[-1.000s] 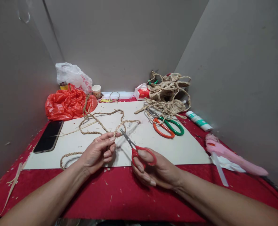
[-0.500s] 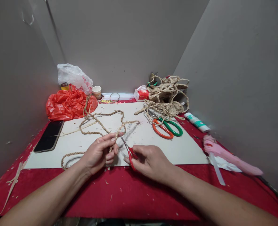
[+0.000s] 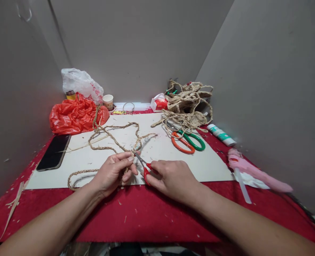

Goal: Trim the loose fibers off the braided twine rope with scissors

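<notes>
A braided rope is lying in loose loops over the left and middle of a white board, one bend curving across the board's near edge on the left, another part running up onto a red bag at the far left corner. The left hand is pinching the rope between thumb and fingertips, in from the middle of the near edge. The right hand is gripping small scissors by their red handles, the blades pointing toward the left fingertips and the tips reaching the rope there; whether they are cutting into it is showing too small to tell. A short end of rope is lying beyond the tips, toward the middle of the board. Large scissors with orange and green handles are resting on the board's right part, their blades running under a rope bundle that is covering the far right corner. A tissue box is standing beside the bundle at the far edge, and a paper cup is standing beside the red bag. A phone is lying at the left edge. Off the right edge, a green and white tube and, nearer, a pink tool are lying on the red surface.
</notes>
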Demonstrator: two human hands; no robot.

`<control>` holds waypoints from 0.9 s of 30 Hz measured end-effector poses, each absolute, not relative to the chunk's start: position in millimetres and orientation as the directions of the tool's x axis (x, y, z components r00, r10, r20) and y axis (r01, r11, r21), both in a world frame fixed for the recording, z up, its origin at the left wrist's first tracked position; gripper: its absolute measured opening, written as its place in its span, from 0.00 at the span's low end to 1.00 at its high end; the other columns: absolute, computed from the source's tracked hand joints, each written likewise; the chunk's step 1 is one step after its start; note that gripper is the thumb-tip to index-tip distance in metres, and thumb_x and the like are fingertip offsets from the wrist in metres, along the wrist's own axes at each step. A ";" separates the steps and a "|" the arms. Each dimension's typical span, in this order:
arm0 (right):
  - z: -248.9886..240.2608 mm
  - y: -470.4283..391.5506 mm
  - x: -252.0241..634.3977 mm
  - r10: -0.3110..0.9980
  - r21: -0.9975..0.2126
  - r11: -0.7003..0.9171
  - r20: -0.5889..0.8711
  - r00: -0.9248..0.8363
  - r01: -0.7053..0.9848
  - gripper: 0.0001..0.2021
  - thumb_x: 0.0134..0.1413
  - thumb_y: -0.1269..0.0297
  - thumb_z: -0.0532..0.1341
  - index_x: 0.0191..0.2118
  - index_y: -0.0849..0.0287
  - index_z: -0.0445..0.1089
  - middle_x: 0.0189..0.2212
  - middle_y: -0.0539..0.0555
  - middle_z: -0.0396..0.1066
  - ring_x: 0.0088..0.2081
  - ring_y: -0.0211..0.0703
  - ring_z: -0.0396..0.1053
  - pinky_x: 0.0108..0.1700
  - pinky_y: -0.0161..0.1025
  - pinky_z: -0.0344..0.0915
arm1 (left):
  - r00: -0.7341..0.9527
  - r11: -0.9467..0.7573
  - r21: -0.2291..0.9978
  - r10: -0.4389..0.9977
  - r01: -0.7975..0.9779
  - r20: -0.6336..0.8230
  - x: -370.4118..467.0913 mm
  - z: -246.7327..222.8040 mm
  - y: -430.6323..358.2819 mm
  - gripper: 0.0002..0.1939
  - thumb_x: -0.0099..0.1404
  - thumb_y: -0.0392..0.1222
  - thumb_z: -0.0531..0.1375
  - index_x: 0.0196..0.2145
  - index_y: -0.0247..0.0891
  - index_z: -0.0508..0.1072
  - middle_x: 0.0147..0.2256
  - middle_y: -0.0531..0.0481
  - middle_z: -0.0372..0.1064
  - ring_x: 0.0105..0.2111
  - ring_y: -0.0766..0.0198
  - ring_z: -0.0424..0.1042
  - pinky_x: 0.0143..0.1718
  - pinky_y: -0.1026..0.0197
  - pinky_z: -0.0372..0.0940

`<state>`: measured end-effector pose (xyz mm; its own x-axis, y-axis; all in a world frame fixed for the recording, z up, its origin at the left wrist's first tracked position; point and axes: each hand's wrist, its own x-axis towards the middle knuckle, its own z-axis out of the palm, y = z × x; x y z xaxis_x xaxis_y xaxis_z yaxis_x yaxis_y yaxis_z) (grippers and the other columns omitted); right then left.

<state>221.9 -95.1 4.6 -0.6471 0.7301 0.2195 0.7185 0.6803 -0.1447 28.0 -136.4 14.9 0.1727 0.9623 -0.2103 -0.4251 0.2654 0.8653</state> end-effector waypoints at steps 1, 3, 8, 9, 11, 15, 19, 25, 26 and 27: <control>4.0 -95.2 222.2 0.728 -0.138 0.682 0.216 -0.650 0.718 0.13 0.56 0.56 0.56 0.27 0.59 0.70 0.23 0.52 0.73 0.22 0.38 0.64 0.27 0.36 0.41 | 0.166 0.263 0.872 0.963 -0.412 -0.212 28.3 14.1 -136.2 0.09 0.61 0.39 0.62 0.39 0.32 0.74 0.21 0.53 0.70 0.12 0.77 0.53 0.13 0.71 0.50; 3.0 -95.1 223.0 0.726 -0.132 0.685 0.211 -0.655 0.717 0.13 0.55 0.56 0.57 0.26 0.59 0.70 0.22 0.52 0.73 0.22 0.38 0.64 0.27 0.36 0.40 | 0.152 0.259 0.885 0.965 -0.386 -0.216 28.8 12.5 -135.6 0.10 0.61 0.40 0.62 0.40 0.32 0.74 0.21 0.54 0.70 0.12 0.77 0.53 0.13 0.71 0.50; 3.1 -94.6 225.2 0.722 -0.134 0.689 0.217 -0.657 0.713 0.13 0.54 0.57 0.58 0.24 0.58 0.70 0.20 0.52 0.73 0.20 0.36 0.62 0.27 0.36 0.39 | 0.132 0.259 0.897 0.965 -0.358 -0.226 30.0 9.8 -134.1 0.11 0.61 0.40 0.62 0.39 0.32 0.73 0.20 0.54 0.69 0.12 0.76 0.52 0.13 0.70 0.50; 3.3 -94.6 225.6 0.724 -0.132 0.687 0.216 -0.656 0.714 0.13 0.54 0.58 0.58 0.24 0.58 0.70 0.20 0.52 0.73 0.20 0.36 0.61 0.27 0.36 0.39 | 0.132 0.261 0.898 0.965 -0.353 -0.228 30.0 9.5 -133.9 0.10 0.61 0.40 0.62 0.38 0.32 0.73 0.20 0.55 0.69 0.12 0.76 0.52 0.13 0.70 0.50; 3.4 -94.4 226.5 0.729 -0.130 0.681 0.209 -0.652 0.720 0.14 0.54 0.57 0.58 0.23 0.58 0.70 0.19 0.52 0.72 0.20 0.36 0.60 0.27 0.37 0.39 | 0.134 0.263 0.899 0.964 -0.350 -0.230 30.1 9.2 -133.6 0.09 0.60 0.40 0.62 0.36 0.32 0.73 0.20 0.55 0.69 0.12 0.76 0.53 0.13 0.70 0.51; 2.6 -93.5 228.2 0.729 -0.139 0.682 0.207 -0.653 0.718 0.14 0.55 0.58 0.58 0.22 0.59 0.69 0.20 0.51 0.72 0.20 0.35 0.59 0.27 0.37 0.39 | 0.128 0.266 0.897 0.963 -0.352 -0.236 30.3 9.6 -133.3 0.09 0.60 0.41 0.63 0.35 0.32 0.72 0.19 0.55 0.68 0.12 0.76 0.53 0.13 0.70 0.50; 2.5 -92.4 228.0 0.728 -0.177 0.685 0.209 -0.653 0.707 0.14 0.56 0.60 0.57 0.22 0.58 0.69 0.20 0.51 0.73 0.21 0.35 0.59 0.27 0.37 0.40 | 0.118 0.261 0.900 0.965 -0.349 -0.234 30.6 11.0 -133.8 0.11 0.60 0.42 0.63 0.37 0.31 0.72 0.19 0.56 0.67 0.12 0.76 0.52 0.13 0.70 0.49; 6.7 -95.1 224.8 0.747 -0.248 0.664 0.191 -0.636 0.705 0.13 0.53 0.58 0.58 0.22 0.58 0.69 0.19 0.49 0.71 0.20 0.34 0.58 0.27 0.35 0.42 | 0.130 0.236 0.922 0.970 -0.308 -0.205 29.9 10.9 -135.4 0.17 0.61 0.43 0.62 0.46 0.32 0.72 0.21 0.54 0.69 0.12 0.76 0.53 0.14 0.69 0.49; 7.6 -95.8 224.3 0.753 -0.245 0.657 0.191 -0.629 0.713 0.13 0.51 0.57 0.59 0.22 0.58 0.69 0.19 0.49 0.71 0.20 0.34 0.58 0.27 0.35 0.42 | 0.134 0.234 0.926 0.970 -0.296 -0.202 29.8 10.7 -135.7 0.18 0.61 0.43 0.62 0.47 0.32 0.72 0.21 0.54 0.69 0.12 0.76 0.53 0.14 0.69 0.49; 8.3 -96.5 224.0 0.757 -0.239 0.654 0.193 -0.625 0.718 0.13 0.51 0.56 0.59 0.22 0.58 0.69 0.19 0.50 0.71 0.20 0.34 0.58 0.26 0.35 0.42 | 0.135 0.233 0.929 0.970 -0.286 -0.202 29.9 10.6 -135.8 0.18 0.61 0.44 0.62 0.47 0.32 0.72 0.21 0.54 0.69 0.12 0.76 0.53 0.14 0.69 0.49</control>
